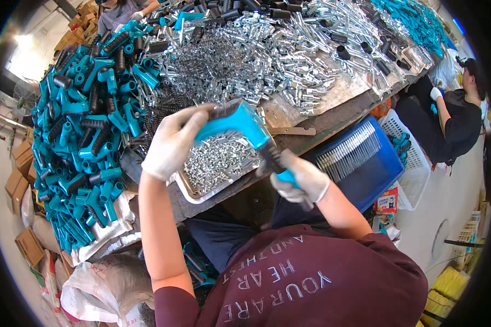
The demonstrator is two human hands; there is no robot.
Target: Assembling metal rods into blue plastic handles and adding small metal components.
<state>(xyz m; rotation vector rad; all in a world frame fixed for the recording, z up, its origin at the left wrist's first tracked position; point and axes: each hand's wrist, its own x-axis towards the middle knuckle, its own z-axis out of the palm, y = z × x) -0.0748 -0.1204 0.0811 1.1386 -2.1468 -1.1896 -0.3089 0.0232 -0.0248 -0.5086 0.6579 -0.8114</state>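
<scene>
Both my hands wear pale work gloves. My left hand (174, 143) is closed round one arm of a teal, angled pistol-shaped plastic handle (248, 124), which has a black ribbed part by my fingertips. My right hand (305, 181) grips the black-and-teal lower end (271, 157); motion smears it, and I cannot tell whether this is a separate piece joined on. Below the handle, a metal tray (189, 192) full of small silvery fittings sits at the table's near edge.
Teal and black handles (87, 131) are heaped at left. Springs (213, 60) and metal tubes (311, 43) cover the table. A blue bin (361, 199) of metal rods and a white basket (419, 182) stand at right. Co-workers sit at right (453, 117) and far left (117, 13).
</scene>
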